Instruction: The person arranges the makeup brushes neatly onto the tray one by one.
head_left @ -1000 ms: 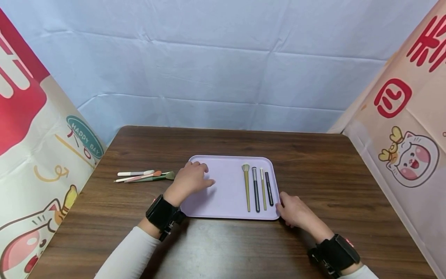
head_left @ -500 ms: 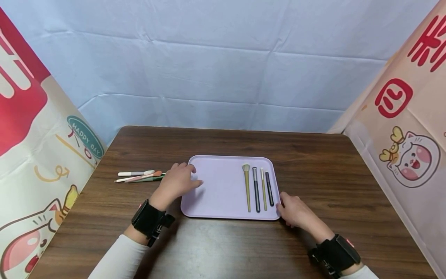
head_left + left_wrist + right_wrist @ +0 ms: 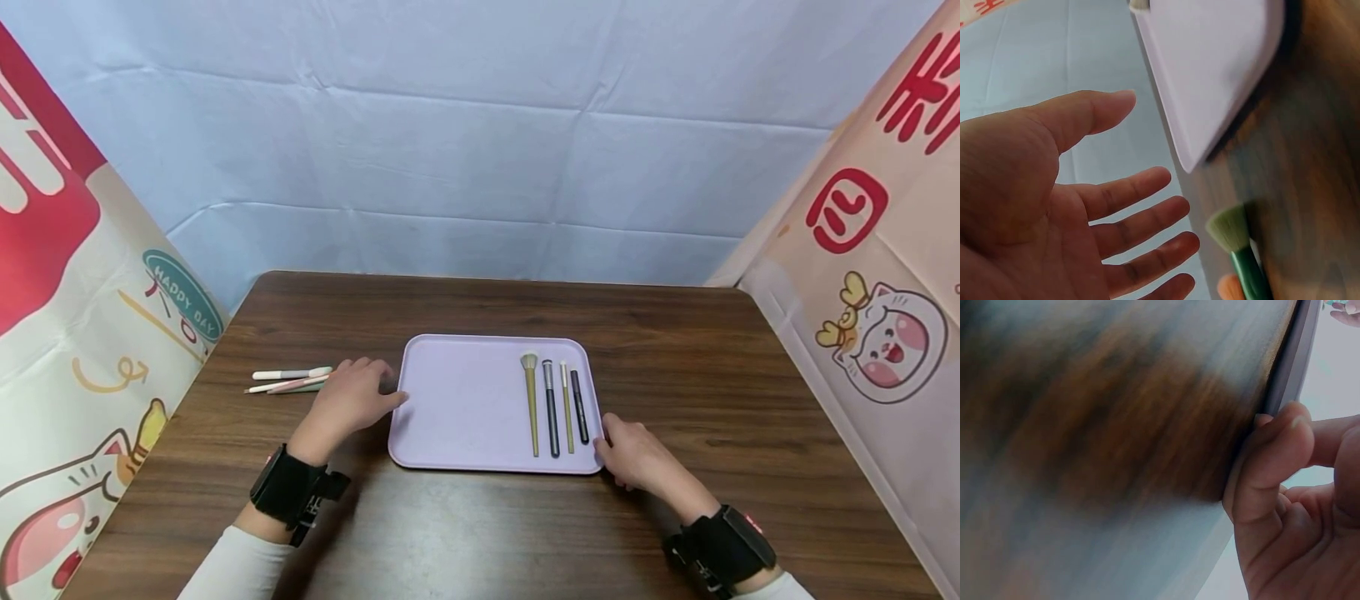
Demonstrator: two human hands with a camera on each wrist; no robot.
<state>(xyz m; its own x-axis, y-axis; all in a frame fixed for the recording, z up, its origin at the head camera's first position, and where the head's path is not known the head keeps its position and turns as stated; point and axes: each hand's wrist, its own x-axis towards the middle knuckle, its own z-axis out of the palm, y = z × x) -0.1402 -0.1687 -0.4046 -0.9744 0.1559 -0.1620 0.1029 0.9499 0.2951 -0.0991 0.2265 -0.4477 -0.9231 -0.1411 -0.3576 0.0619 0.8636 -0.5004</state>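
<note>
Bare left hand (image 3: 350,398): fingers parted, slightly bent, thumb stretched well apart from them. Bare right hand (image 3: 637,452): fingers curled inward. Both forearms (image 3: 261,523) extend forward, angled toward each other. Black strapped cuff (image 3: 285,487) on the left wrist (image 3: 307,447), matching black cuff (image 3: 727,546) on the right wrist (image 3: 696,502). White fabric sleeves (image 3: 231,568) end just behind each cuff.

Head: high, set back, facing forward and down over the dark-brown wood-grain table (image 3: 465,533)
Left wrist: close, tilted, past the bare left hand (image 3: 1072,219)
Right wrist: nearly against the bare right hand (image 3: 1297,515)
Head/left wrist shared: lilac round-cornered rectangular tray (image 3: 465,408)
</note>
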